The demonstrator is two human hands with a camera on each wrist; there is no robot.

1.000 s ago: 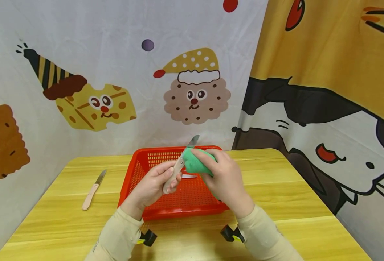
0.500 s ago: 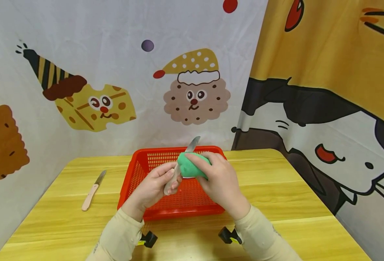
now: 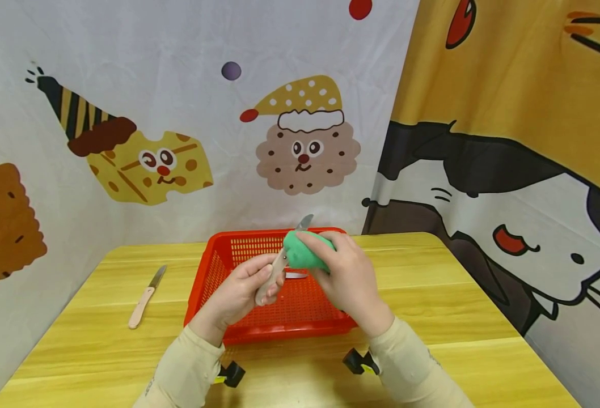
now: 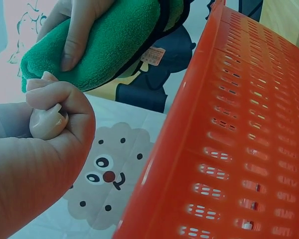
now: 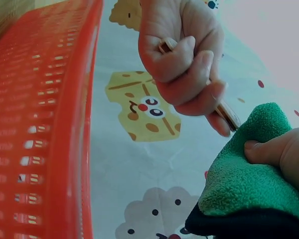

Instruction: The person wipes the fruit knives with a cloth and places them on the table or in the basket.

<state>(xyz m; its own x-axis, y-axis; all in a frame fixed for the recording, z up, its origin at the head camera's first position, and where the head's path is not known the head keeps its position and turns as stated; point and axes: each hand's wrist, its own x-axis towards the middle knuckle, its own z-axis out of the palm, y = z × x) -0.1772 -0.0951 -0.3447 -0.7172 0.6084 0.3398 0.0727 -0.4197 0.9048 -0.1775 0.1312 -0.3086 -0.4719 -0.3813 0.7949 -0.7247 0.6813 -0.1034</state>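
Note:
My left hand (image 3: pixel 239 290) grips the pale wooden handle of a knife (image 3: pixel 269 282) over the basket, its blade slanting up and away. A green cloth (image 3: pixel 303 253) is folded around the middle of that blade, so only the tip shows above it. My right hand (image 3: pixel 350 276) pinches the cloth against the blade, thumb and fingers on opposite sides. In the left wrist view the butt of the knife handle (image 4: pixel 46 123) pokes out of my curled fingers. The right wrist view has the cloth (image 5: pixel 251 174) touching the handle's upper end; the blade is hidden there.
Below my hands stands a red plastic basket (image 3: pixel 284 330) with slotted walls. A blade (image 3: pixel 296 276) lies inside it, partly hidden. Another wooden-handled knife (image 3: pixel 146 300) lies on the wooden table (image 3: pixel 463 340) to the left. A printed curtain (image 3: pixel 177 45) hangs behind.
My right hand slid the cloth down the blade to the handle, then part of the way back up. My left hand and the knife stayed almost still.

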